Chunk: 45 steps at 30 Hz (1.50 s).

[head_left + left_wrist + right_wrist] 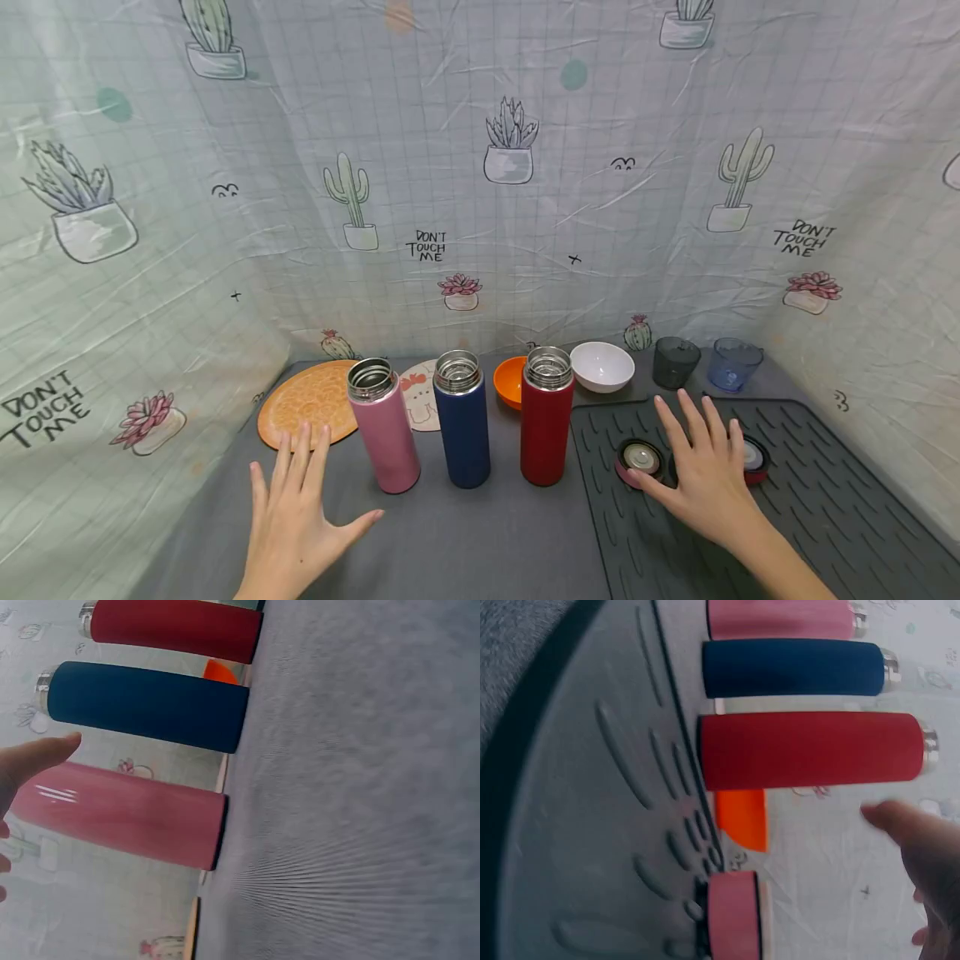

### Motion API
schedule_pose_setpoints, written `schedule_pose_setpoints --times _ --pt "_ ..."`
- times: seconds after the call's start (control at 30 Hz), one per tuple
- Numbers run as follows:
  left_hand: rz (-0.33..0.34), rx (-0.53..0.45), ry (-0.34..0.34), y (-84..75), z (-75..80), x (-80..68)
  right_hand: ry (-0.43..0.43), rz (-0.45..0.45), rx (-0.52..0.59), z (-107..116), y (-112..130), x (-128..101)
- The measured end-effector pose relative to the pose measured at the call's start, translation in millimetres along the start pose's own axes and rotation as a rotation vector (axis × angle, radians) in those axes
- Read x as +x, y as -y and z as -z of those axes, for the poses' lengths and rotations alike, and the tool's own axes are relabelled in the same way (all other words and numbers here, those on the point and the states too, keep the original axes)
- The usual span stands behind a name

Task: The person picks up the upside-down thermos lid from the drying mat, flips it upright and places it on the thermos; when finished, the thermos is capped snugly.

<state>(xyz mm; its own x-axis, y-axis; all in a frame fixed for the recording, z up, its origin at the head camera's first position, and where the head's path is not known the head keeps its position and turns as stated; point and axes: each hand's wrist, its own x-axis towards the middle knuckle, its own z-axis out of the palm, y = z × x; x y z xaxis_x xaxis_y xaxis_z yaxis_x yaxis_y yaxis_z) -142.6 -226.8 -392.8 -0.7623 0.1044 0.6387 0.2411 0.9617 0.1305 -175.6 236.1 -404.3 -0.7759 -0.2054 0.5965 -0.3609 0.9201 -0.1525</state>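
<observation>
Head view: three lidless flasks are standing upright in a row on the grey bench (465, 542): a pink flask (384, 425), a blue flask (462, 417) and a red flask (547, 415), each showing an open steel mouth. The left hand (296, 517) is hovering with fingers spread wide, holding nothing, just beside the pink flask. The right hand (705, 479) is lying flat and wide over the ribbed drying mat (825, 500), its thumb touching or nearly touching the pink lid (640, 460); a red lid (754, 460) is showing past the fingers, and whether a third lid is sitting under the palm cannot be told. Judging by this, capping is not yet begun: all three flasks are open and no lid is gripped. Behind them are lying an orange plate (307, 400), an orange bowl (510, 382), a white bowl (602, 367), a dark cup (676, 361) and a blue cup (734, 363).

Left wrist view: the pink flask (124, 817), blue flask (142, 705) and red flask (172, 628) are appearing with smooth matte bodies; straight fingers (34, 757) are staying clear of the pink one.

Right wrist view: the pink lid (733, 915) is resting on the mat (577, 825), near the red flask (810, 750), with the thumb tip (907, 825) close above
</observation>
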Motion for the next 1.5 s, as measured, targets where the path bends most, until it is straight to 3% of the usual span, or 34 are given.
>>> schedule_pose_setpoints --times 0.43,0.57,0.77,0.93,1.23,1.5 --pt "0.062 -0.176 0.058 -11.9 -20.7 -10.0 0.076 -0.004 0.019 -31 -4 1" --pt "0.091 -0.196 0.089 -14.4 -25.2 -12.7 0.11 -0.059 0.018 -40 -12 -1" --pt "0.113 -0.258 0.065 -14.4 -30.2 -16.3 0.202 -0.12 0.023 -47 -19 -5" --pt "0.147 -0.3 0.068 -16.0 -31.3 -18.6 0.169 -0.101 0.053 -53 -22 -7" --pt "0.269 -0.346 0.145 -20.4 -28.5 -16.9 0.103 -0.093 0.125 -54 -21 -5" --pt "0.295 -0.396 0.073 -26.8 -28.7 -15.3 0.081 -0.07 0.183 -35 0 -1"
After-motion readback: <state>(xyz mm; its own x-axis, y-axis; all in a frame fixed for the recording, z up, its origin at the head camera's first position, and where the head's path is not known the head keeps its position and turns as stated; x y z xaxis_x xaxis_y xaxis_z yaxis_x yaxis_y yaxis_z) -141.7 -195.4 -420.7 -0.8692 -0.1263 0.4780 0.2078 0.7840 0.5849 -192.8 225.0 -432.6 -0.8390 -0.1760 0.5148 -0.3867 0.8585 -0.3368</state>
